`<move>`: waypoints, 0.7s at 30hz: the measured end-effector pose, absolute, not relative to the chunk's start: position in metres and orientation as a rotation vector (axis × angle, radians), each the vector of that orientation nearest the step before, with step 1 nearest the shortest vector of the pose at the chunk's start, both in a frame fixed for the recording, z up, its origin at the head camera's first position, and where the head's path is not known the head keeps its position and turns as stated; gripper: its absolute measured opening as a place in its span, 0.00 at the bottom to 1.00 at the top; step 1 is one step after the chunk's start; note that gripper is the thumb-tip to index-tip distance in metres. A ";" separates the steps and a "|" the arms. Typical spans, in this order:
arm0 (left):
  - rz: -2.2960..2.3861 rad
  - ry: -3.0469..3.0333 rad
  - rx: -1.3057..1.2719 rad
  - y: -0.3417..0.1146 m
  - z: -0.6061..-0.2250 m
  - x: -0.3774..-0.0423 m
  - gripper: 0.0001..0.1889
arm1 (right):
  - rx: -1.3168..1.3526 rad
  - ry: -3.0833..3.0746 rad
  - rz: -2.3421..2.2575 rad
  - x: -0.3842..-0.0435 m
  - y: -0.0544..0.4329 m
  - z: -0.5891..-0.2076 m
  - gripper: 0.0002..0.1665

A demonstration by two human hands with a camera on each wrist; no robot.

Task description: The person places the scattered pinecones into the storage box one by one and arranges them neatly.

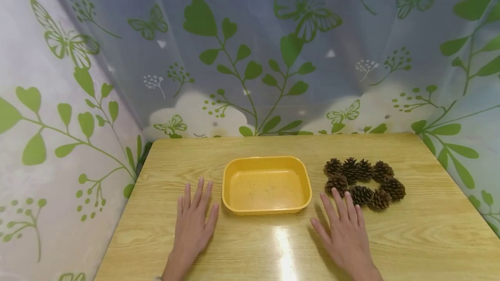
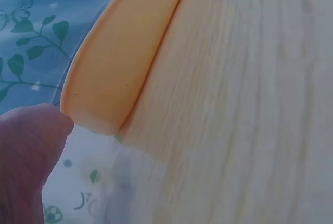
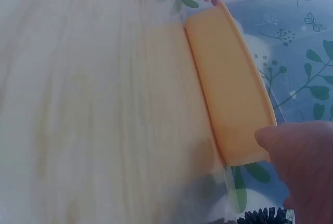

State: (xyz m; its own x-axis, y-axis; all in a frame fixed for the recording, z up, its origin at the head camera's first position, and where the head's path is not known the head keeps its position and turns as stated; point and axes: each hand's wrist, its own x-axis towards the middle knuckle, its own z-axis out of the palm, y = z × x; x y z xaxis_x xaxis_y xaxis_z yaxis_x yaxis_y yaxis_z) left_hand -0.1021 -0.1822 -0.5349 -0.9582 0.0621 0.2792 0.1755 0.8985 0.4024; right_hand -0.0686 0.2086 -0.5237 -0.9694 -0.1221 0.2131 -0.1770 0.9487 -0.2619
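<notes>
A yellow plastic basin [image 1: 267,210] with rounded corners stands upright on the wooden table; nothing lies inside it. To its left is my left hand [image 1: 194,224], palm down with fingers straight and spread, thumb near the basin's side. My right hand [image 1: 345,233] is spread the same way to the right of the basin, holding nothing. Its fingertips overlap the near edge of a ring of several brown pinecones [image 1: 380,199] in the head view. The left wrist view shows the left thumb [image 2: 36,135] beside the basin's outer wall [image 2: 122,52].
The table [image 1: 242,250] has a light wood grain and a bright reflection in front of the basin. A curtain [image 1: 250,55] printed with green leaves and butterflies hangs behind the table's far edge and continues along the left and right sides.
</notes>
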 end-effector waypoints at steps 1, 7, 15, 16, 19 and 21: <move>-0.635 -2.794 -0.183 -0.182 -0.534 -0.103 0.34 | 0.227 -2.904 0.417 -0.069 0.209 -0.523 0.44; -0.707 -2.735 -0.261 -0.182 -0.533 -0.112 0.34 | 0.246 -2.851 0.457 -0.072 0.210 -0.525 0.44; -0.886 -2.697 -0.428 -0.182 -0.534 -0.132 0.35 | 0.221 -2.733 0.500 -0.086 0.215 -0.517 0.43; -0.912 -2.698 -0.436 -0.182 -0.535 -0.134 0.35 | 0.211 -2.721 0.514 -0.089 0.216 -0.515 0.43; -1.037 -2.699 -0.446 -0.181 -0.536 -0.139 0.34 | 0.185 -2.701 0.521 -0.098 0.221 -0.509 0.43; -1.129 -2.688 -0.460 -0.180 -0.537 -0.142 0.33 | 0.164 -2.700 0.524 -0.105 0.226 -0.504 0.43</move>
State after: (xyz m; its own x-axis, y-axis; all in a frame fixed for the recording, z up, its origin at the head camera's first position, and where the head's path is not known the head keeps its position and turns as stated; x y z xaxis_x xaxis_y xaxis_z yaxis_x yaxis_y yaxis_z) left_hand -0.1415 -0.1799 -0.5368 -0.9338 0.2088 0.2904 0.3536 0.6619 0.6610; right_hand -0.1047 0.2263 -0.5036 -0.9195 -0.0407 0.3910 -0.1841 0.9234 -0.3367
